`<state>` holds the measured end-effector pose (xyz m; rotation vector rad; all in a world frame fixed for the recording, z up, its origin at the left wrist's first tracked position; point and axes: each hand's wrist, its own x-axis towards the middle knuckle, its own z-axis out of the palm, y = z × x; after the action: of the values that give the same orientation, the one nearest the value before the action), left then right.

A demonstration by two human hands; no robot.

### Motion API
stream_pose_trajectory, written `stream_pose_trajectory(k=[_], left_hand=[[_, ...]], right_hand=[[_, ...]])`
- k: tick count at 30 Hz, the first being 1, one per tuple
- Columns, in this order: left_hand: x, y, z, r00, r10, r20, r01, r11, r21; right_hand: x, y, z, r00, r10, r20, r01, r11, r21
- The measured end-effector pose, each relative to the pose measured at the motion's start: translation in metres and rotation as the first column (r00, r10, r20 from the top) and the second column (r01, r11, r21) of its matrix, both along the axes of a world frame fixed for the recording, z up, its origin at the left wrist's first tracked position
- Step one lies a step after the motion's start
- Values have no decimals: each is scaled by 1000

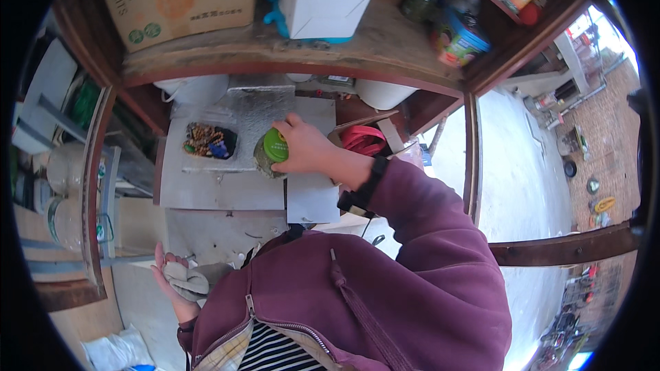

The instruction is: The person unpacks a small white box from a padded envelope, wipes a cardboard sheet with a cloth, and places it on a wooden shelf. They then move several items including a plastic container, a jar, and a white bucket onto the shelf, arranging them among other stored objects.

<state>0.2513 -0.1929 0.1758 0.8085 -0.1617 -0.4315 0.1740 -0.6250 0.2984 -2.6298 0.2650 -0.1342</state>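
My right hand (304, 147) grips the green lid (275, 144) of a clear jar (262, 161), its fingers around the rim. Dried greenish stuff fills the jar. It is over a silvery sheet (258, 108) in the lower cabinet; whether it touches the sheet I cannot tell. To its left lies a dark tray (230, 139) of brown beads and a small blue-purple thing. Low on the left, my left hand (172, 278) holds a folded grey cloth (186, 281), palm up beside my body.
On the upper shelf (206, 56) stand a fruit carton (180, 0), a white box (327, 10), a dark jar (420, 1) and a blue tub (461, 38). An open cardboard box (394, 134) holds a red-pink item (362, 140). Cabinet doors (95, 180) hang open at the left.
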Motion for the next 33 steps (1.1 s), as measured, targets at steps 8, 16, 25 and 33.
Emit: stream_pose_trajectory(k=[8, 16, 25, 33], left_hand=[[14, -46, -12, 993, 35, -111, -24, 995, 102], [25, -83, -26, 982, -177, -74, 178, 984, 9], [16, -82, -11, 992, -70, -104, 80, 992, 96], [-2, -61, -7, 989, 55, -135, -38, 991, 127]], right_hand=[[-98, -26, 184, 990, -107, 91, 120, 982, -148], [-113, -123, 250, 774, -526, 353, 618, 750, -237], [-24, -260, 212, 586, -721, 371, 806, 567, -171], [36, -355, 196, 582, -723, 372, 813, 508, -284]])
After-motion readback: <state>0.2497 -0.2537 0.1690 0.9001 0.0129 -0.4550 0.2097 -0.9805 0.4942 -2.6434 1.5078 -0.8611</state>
